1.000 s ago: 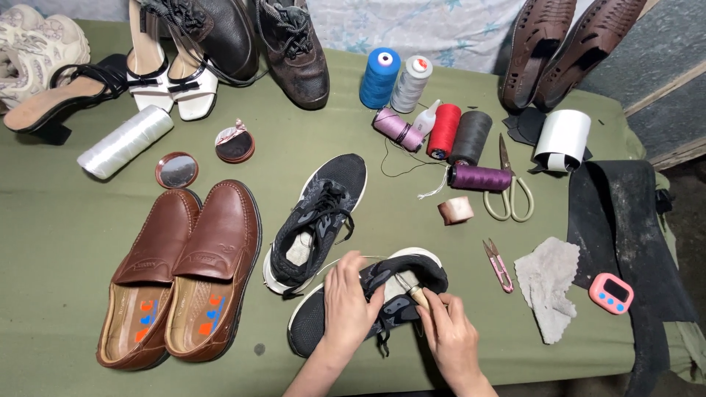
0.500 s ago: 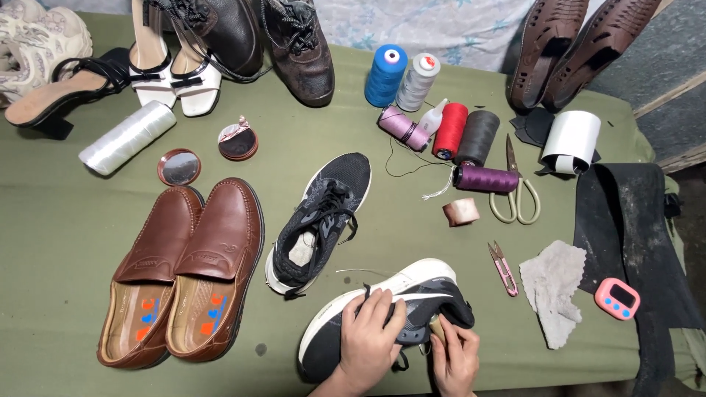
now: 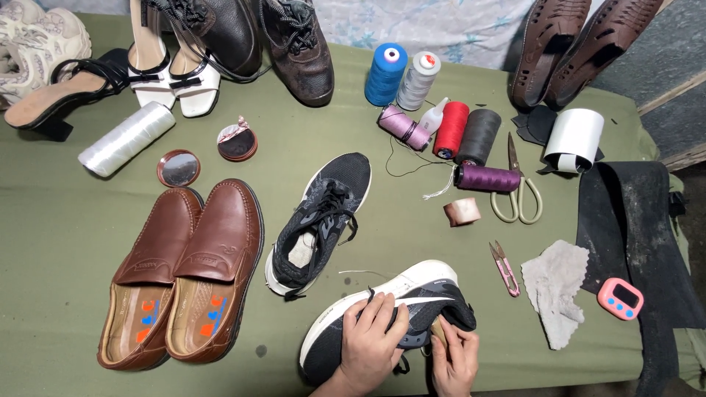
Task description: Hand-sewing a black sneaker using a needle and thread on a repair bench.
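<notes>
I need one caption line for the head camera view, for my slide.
Both hands, left hand and right hand, grip a black sneaker on a green table among shoes and thread spools.

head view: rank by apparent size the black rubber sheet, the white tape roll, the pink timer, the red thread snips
1. black rubber sheet
2. white tape roll
3. pink timer and red thread snips: look alike in size, not ranked.

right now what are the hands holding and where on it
Both hold the black sneaker, tipped on its side. The left hand grips over the upper at mid-shoe; the right hand is at the heel end, pressing a small tan tool against it.
</notes>
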